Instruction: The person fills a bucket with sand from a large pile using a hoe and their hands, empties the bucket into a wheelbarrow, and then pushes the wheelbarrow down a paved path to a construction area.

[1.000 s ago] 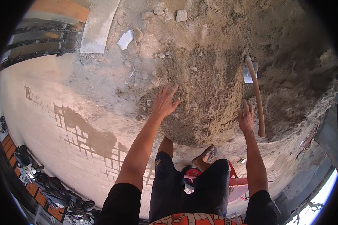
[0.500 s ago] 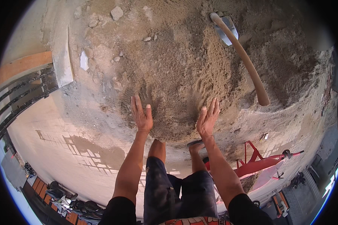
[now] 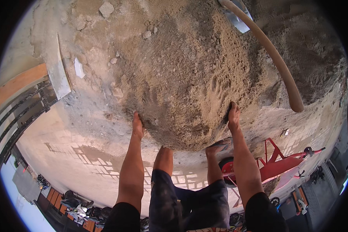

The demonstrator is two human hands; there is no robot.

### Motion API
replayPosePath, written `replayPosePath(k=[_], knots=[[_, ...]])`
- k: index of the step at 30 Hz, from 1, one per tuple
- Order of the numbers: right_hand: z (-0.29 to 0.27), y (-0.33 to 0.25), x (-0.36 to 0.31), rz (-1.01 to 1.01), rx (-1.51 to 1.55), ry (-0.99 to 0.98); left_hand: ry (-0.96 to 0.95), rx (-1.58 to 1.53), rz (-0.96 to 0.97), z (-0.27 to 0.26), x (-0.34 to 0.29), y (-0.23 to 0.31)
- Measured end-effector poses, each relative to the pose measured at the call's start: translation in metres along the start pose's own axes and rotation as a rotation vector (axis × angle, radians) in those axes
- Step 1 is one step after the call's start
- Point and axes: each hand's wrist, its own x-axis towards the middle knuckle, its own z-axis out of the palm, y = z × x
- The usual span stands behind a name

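Observation:
A mound of damp brown sand (image 3: 185, 104) lies in front of my feet, with handprints pressed into its top. My left hand (image 3: 138, 126) is turned edge-on at the mound's near left side, thumb uppermost, and its fingers are partly hidden. Across from it, my right hand (image 3: 234, 117) stands edge-on against the right side of the mound, fingers stretched out. Both hands look open and neither holds anything. Beyond my right hand lies a hoe, its curved wooden handle (image 3: 276, 56) reaching toward me and its metal blade (image 3: 239, 17) resting on the sand.
A red wheelbarrow (image 3: 276, 168) stands to my right. At the left are a dusty board (image 3: 60, 77) and a dark slatted metal frame (image 3: 23, 112). Stones (image 3: 106, 9) and a white shard (image 3: 79, 68) lie on the ground farther off.
My hands have moved apart, from above the near part of the mound to its two sides, and turned edge-on. Handprints show where they were near. The view has shifted.

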Motion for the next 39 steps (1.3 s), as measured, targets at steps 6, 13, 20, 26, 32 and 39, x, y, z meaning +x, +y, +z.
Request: replayPosePath(k=[6, 13, 20, 26, 32, 39], knots=[[0.049, -0.026, 0.026, 0.157, 0.088, 0.09, -0.145, -0.208, 0.084, -0.058, 0.032, -0.011], [0.057, 0.047, 0.07, -0.019, -0.176, 0.143, -0.207, -0.209, 0.066, -0.024, 0.023, -0.002], [0.046, 0.031, 0.001, 0.283, 0.133, -0.014, -0.278, -0.033, 0.0, -0.022, 0.021, 0.017], [0.052, 0.049, -0.008, 0.426, 0.382, 0.029, -0.035, 0.008, 0.182, -0.019, 0.02, -0.015], [0.063, 0.099, -0.027, 0.323, 0.608, 0.084, 0.054, 0.066, 0.319, -0.018, -0.011, -0.039], [0.026, 0.111, -0.094, 0.286, 1.086, 0.085, 0.006, 0.13, 0.405, 0.033, -0.078, -0.048]])
